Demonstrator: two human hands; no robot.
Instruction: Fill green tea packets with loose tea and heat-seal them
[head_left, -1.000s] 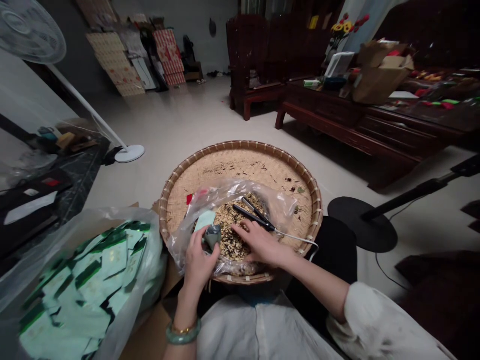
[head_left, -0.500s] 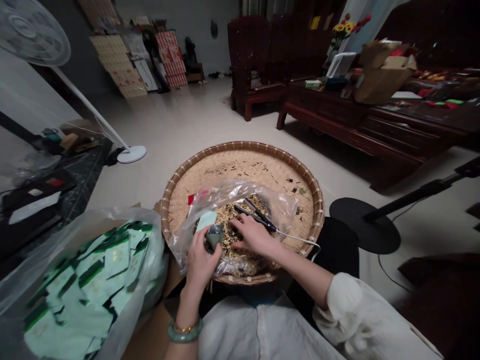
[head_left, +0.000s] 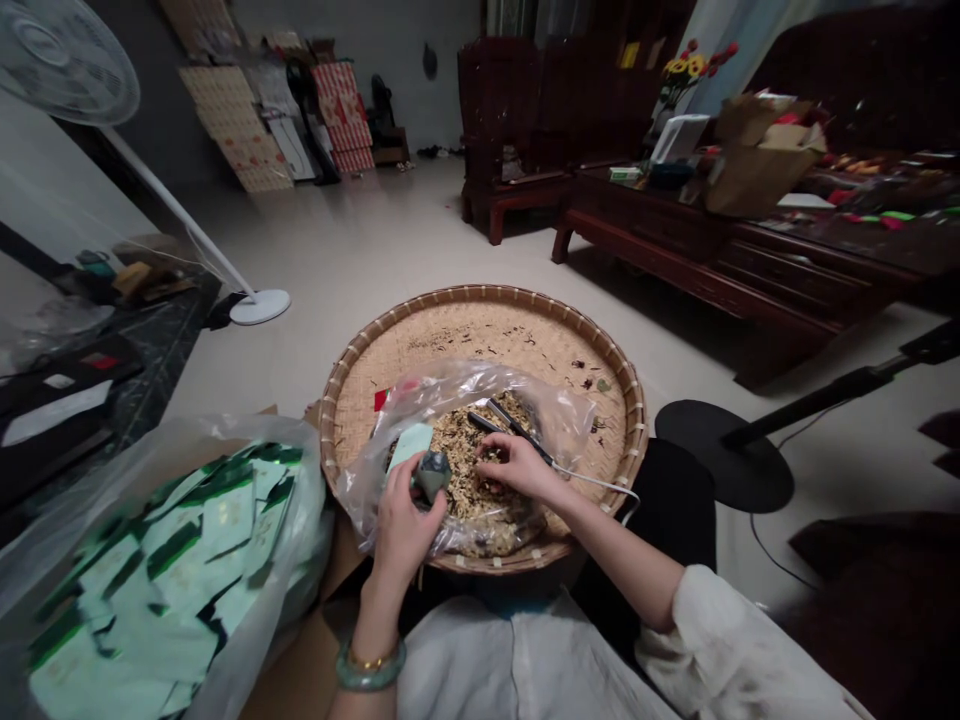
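My left hand (head_left: 406,508) grips a small pale-green packet (head_left: 433,482) with its dark mouth facing up. Another flat pale-green packet (head_left: 411,444) lies just beyond those fingers. Over a heap of dried herbs (head_left: 459,432), my right hand (head_left: 516,468) has its thumb and fingers curled together around a little of the dark, reddish bits. The heap sits in a clear plastic bag (head_left: 559,408), spread open on a round woven bamboo tray (head_left: 480,318). A black hair straightener (head_left: 510,415) with a white cord rests on the heap, beside my right hand.
At left, a large plastic bag (head_left: 296,520) holds many green packets (head_left: 229,520). A white standing fan (head_left: 259,306) is beyond it. A black round stand base (head_left: 720,455) is on the right. Dark wooden furniture (head_left: 675,235) lines the far right.
My right hand has lifted a little and shifted right from the heap, its fingers drawn closer together. The packet in my left hand is tilted slightly differently, its mouth nearer my right hand.
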